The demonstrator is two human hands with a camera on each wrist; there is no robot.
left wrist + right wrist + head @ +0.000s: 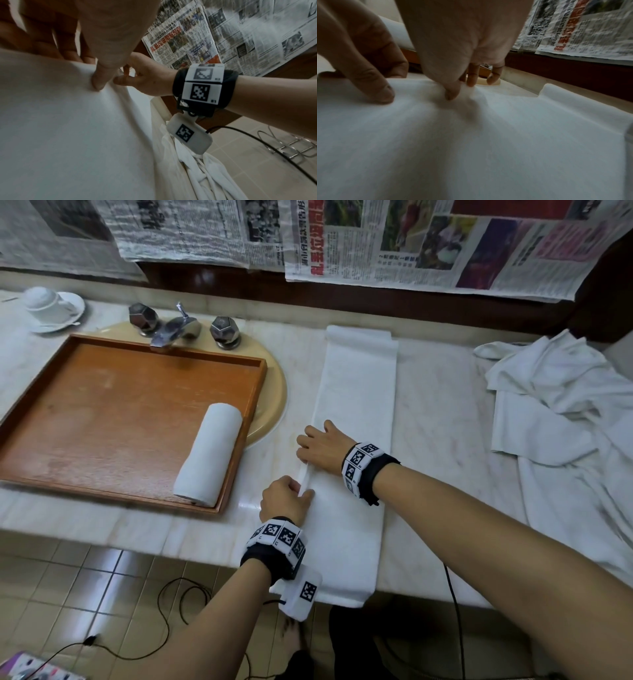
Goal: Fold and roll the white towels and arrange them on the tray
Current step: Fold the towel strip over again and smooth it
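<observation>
A long folded white towel (pixel 356 440) lies lengthwise on the marble counter. My left hand (pixel 306 493) pinches its left edge near the middle, thumb on top (pixel 98 79). Just beyond it my right hand (pixel 303 455) pinches the same edge, with its thumb on the cloth (pixel 452 93) and its fingers curled past the edge. The edge is lifted slightly between the two hands. A rolled white towel (pixel 209 453) lies at the right side of the wooden tray (pixel 102 405) to the left. The towel fills the wrist views (pixel 68 128) (pixel 488 142).
A heap of loose white towels (pixel 565 412) covers the counter's right end. The tray sits over a beige basin (pixel 274 392) with a chrome tap (pixel 178 326) behind it. A cup on a saucer (pixel 48 306) stands far left. Newspapers hang on the wall.
</observation>
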